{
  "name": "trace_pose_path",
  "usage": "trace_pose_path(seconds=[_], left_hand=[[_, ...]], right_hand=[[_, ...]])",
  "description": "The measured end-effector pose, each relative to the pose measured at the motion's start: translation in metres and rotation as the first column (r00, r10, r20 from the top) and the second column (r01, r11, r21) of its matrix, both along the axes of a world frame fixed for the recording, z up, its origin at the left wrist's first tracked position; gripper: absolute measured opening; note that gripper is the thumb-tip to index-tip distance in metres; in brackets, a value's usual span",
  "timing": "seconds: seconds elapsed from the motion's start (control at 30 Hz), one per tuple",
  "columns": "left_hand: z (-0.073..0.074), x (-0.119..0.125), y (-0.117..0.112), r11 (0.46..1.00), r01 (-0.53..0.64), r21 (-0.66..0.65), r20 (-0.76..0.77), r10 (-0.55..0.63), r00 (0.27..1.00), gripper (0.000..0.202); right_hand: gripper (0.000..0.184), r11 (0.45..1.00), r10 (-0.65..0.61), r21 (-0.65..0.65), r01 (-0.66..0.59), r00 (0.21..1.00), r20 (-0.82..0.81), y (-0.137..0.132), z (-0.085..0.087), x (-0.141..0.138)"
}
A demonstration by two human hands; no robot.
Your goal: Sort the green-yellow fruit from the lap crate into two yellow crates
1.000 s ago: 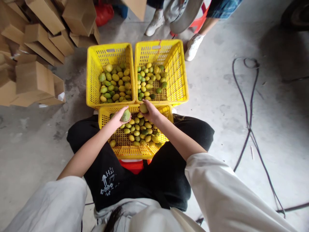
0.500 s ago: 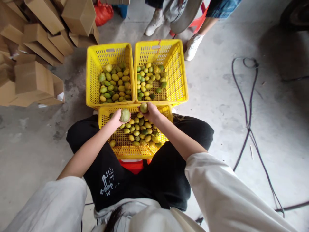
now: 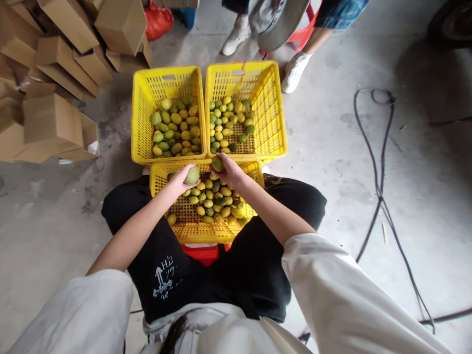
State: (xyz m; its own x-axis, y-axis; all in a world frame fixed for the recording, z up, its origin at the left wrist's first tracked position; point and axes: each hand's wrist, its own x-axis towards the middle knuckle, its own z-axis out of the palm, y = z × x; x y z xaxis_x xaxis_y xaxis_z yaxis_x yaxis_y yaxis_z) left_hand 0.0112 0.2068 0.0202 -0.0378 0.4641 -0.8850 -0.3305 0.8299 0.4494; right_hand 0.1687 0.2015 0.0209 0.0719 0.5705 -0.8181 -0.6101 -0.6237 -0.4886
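Observation:
In my left hand (image 3: 180,181) rests a round green lemon (image 3: 192,175), fingers curled around its side. A smaller green lemon (image 3: 217,164) is gripped in my right hand (image 3: 229,171). Both hands hover over the near yellow crate (image 3: 177,233) between my knees, which holds many yellow and green lemons (image 3: 208,202). Just beyond stand two more yellow crates, the left one (image 3: 138,118) with a fuller heap of lemons and the right one (image 3: 278,113) with smaller fruit along its left side.
Cardboard boxes (image 3: 53,123) are piled at the far left, with a red bag (image 3: 158,20) beside them. Another person's white shoes (image 3: 295,71) are behind the right crate, near a red stool (image 3: 304,33). A black cable (image 3: 379,189) loops over the floor at right.
My right hand has turned slightly and shifted a little left with its lemon. The fruit in my left hand has moved barely, and the crates look the same.

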Motion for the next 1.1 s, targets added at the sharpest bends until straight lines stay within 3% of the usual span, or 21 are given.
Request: trace_pose_path(seconds=[0.13,0.3,0.53,0.63,0.73,0.93,1.1], left_hand=[[0.001,0.000,0.001,0.996,0.000,-0.092,0.030,0.003,1.000,0.014],[0.000,0.001,0.000,0.995,0.040,-0.097,0.054,-0.035,0.998,0.011],[0.000,0.001,0.001,0.998,0.057,-0.033,0.015,-0.056,0.998,0.028],[0.003,0.001,0.000,0.995,0.076,0.065,-0.004,-0.076,0.997,0.026],[0.008,0.002,-0.001,0.990,0.088,0.114,-0.027,-0.085,0.996,0.020],[0.010,0.005,0.000,0.999,0.029,0.044,-0.100,-0.024,0.995,0.017],[-0.001,0.002,0.002,0.999,-0.034,-0.042,0.006,0.034,0.999,0.022]], right_hand=[[0.023,0.999,0.037,-0.018,-0.036,0.999,0.022,0.000,0.002,0.003],[0.027,1.000,-0.013,-0.015,0.013,1.000,0.013,0.002,0.006,0.002],[0.022,1.000,-0.013,-0.005,0.013,1.000,-0.007,0.002,0.004,0.001],[0.018,0.997,-0.001,0.074,-0.002,1.000,0.031,0.000,0.006,0.001],[0.017,0.997,-0.017,0.070,0.013,0.998,0.058,0.001,0.007,0.001],[0.024,0.999,0.014,-0.039,-0.012,0.998,0.062,0.003,0.007,0.005],[0.022,0.999,0.015,-0.049,-0.015,1.000,0.006,0.002,0.009,0.004]])
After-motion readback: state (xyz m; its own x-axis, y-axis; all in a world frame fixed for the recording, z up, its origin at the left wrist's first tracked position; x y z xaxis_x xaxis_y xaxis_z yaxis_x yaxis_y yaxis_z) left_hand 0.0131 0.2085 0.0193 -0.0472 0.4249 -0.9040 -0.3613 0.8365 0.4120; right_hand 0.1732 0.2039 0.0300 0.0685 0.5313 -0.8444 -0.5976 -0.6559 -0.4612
